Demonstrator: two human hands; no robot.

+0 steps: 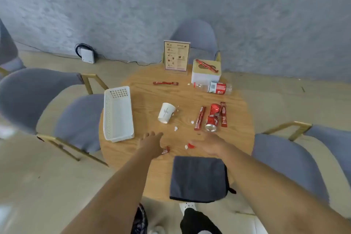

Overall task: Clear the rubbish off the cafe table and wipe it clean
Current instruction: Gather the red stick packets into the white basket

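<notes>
Both arms reach over the round wooden worktop. The left hand hovers with fingers stretched forward and relaxed, just above a small torn red wrapper scrap. The right hand is blurred; its fingers look loosely extended near a small red bottle cap, holding nothing. A folded dark grey cloth lies at the near edge. A white perforated plastic basket sits at the left. A tipped white paper cup, a crushed red drinks can, red stick sachets and a clear plastic bottle on its side litter the middle.
</notes>
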